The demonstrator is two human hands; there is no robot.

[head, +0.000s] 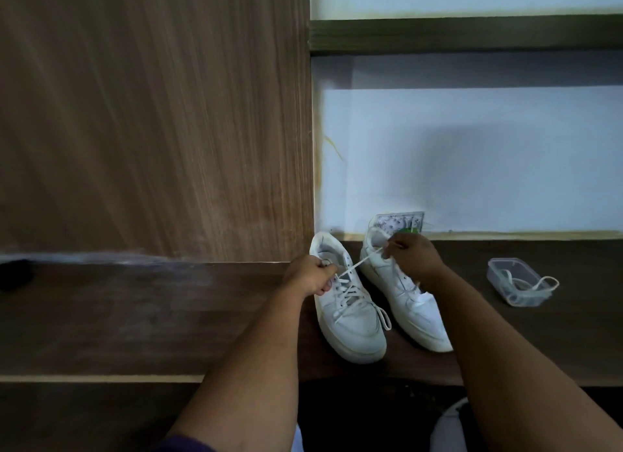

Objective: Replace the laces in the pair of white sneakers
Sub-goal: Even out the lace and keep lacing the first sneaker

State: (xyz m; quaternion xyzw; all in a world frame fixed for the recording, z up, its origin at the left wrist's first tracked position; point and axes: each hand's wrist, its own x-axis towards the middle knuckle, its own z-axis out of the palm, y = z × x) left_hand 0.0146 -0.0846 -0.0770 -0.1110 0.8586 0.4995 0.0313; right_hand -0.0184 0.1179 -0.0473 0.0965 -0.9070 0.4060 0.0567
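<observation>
two bare forearms reach up from the bottom edge over a dark wooden surface (101, 316). left hand (308, 278) sits at the collar of the left sneaker (344, 303), fingers curled, pinching the lace near the top eyelets. right hand (413, 254) is raised over the heel opening of the right sneaker (401, 286), fingers curled round the other stretch of the same white lace (357, 266), which runs taut between the two hands. hands are apart, one over each shoe.

left sneaker is laced across most of its eyelets, criss-cross; a loose lace end (384, 316) hangs off its right side near the toe. right sneaker shows no lacing on the visible part of its upper. both shoes stand upright side by side, just apart, toes toward the camera.

clear plastic container (515, 281) to the right, well apart from the shoes, with a white lace (542, 283) coiled inside and looping over its rim. small printed packet (399, 222) leans on the pale wall behind the right sneaker. wood-grain panel (151, 114) upper left.
</observation>
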